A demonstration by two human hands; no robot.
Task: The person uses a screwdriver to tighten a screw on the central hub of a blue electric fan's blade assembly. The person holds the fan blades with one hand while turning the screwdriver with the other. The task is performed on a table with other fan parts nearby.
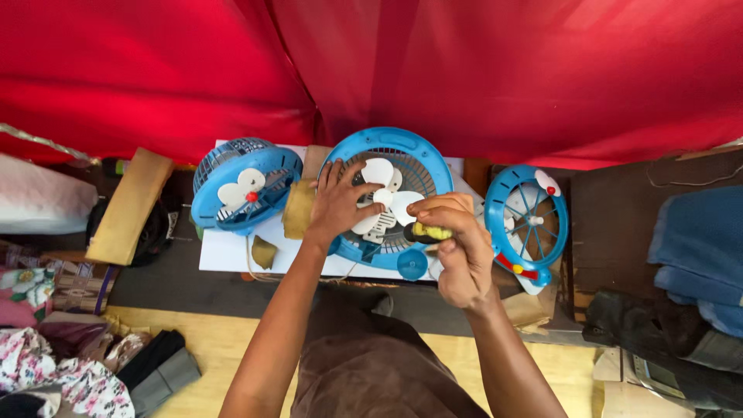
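A round blue fan body (422,159) with white blades lies flat on a white board (224,251) in front of me. My left hand (338,203) rests spread on its left side, fingers touching the white blades (387,197). My right hand (457,248) is closed around a tool with a yellow and black handle (429,231), held over the lower middle of the fan body. The tool's tip is hidden.
A second small blue fan (244,186) stands at the left on the board. A blue front grille with a cartoon face (528,224) leans at the right. A brown cardboard piece (130,205), folded clothes (70,371), a blue cloth (700,255) and a red curtain (371,70) surround the spot.
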